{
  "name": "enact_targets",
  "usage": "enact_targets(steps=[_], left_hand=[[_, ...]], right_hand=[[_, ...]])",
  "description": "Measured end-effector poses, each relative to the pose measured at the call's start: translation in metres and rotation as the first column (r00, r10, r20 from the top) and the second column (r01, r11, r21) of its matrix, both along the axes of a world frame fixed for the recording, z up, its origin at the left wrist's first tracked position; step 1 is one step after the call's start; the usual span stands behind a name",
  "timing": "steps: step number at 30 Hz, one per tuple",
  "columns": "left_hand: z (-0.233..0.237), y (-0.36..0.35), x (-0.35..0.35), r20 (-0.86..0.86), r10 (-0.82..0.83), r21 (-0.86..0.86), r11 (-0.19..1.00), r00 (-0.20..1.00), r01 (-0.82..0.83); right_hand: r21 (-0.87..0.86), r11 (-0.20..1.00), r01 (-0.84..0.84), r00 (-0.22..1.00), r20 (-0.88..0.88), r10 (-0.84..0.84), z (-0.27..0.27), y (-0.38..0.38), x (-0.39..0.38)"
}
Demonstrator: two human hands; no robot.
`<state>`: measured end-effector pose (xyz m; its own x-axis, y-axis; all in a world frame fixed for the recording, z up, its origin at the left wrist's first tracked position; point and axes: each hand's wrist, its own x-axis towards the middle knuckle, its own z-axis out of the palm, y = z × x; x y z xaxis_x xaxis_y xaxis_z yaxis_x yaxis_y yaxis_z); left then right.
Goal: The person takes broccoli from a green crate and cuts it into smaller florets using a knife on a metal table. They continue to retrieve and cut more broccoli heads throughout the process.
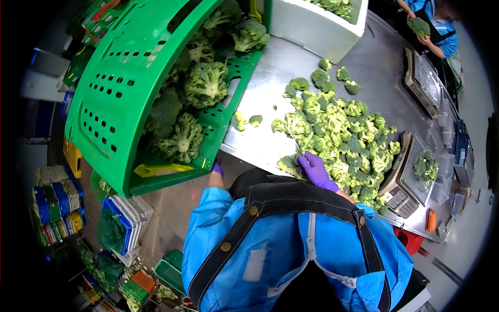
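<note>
A large green crate (112, 112) lies on its side at the left, its opening toward the table, with several broccoli heads (205, 83) inside. My left hand (217, 168), in a purple glove, is at the crate's lower corner and appears closed on its edge; most of its fingers are hidden. My right hand (318, 172), gloved in purple too, is closed around a knife (295, 141) whose thin blade points away from me. The knife lies by a big heap of cut broccoli florets (343, 140). A larger broccoli piece (288, 165) sits beside my right hand.
A white foam box (317, 31) with florets stands on the metal table (254, 99). Scales (400, 200) and clear plastic tubs (444, 177) line the right side. Another person (442, 31) holds broccoli at the upper right. Stacked trays (127, 223) stand on the floor at left.
</note>
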<state>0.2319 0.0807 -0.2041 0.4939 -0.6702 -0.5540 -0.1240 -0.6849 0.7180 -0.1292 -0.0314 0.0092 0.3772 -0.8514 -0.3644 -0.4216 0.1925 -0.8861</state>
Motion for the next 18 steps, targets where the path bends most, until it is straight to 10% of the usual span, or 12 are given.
enact_targets(steps=[3, 6, 8, 12, 14, 17, 18], left_hand=[[0.006, 0.009, -0.004, -0.427, 0.158, 0.255, 0.966, 0.890, -0.049], [0.097, 0.000, -0.035, -0.469, -0.327, 0.229, 0.852, 0.821, 0.471], [0.157, -0.023, -0.060, -0.140, -0.893, 0.156, 0.407, 0.428, 0.900], [0.222, -0.101, -0.133, 0.032, -0.720, -0.190, 0.676, 0.693, 0.712], [0.225, -0.137, -0.173, 0.547, -0.586, -0.375, 0.466, 0.598, 0.801], [0.203, -0.175, -0.208, 0.797, -0.572, 0.016, 0.341, 0.194, 0.940], [0.162, -0.191, -0.202, 0.799, -0.554, -0.101, 0.256, 0.232, 0.961]], right_hand=[[0.025, 0.997, 0.079, 0.996, 0.031, -0.079, -0.001, 0.002, -0.009], [0.006, 0.991, 0.131, 0.991, 0.029, -0.132, 0.004, -0.006, -0.015], [0.185, 0.943, 0.276, 0.929, 0.199, -0.311, 0.000, -0.010, -0.020], [0.089, 0.939, 0.333, 0.908, 0.239, -0.345, 0.018, -0.019, -0.019], [0.084, 0.931, 0.355, 0.903, 0.228, -0.365, 0.018, -0.020, -0.020], [0.037, 0.928, 0.370, 0.894, 0.255, -0.367, 0.022, -0.020, -0.023], [0.058, 0.919, 0.390, 0.883, 0.257, -0.392, 0.025, -0.019, -0.024]])
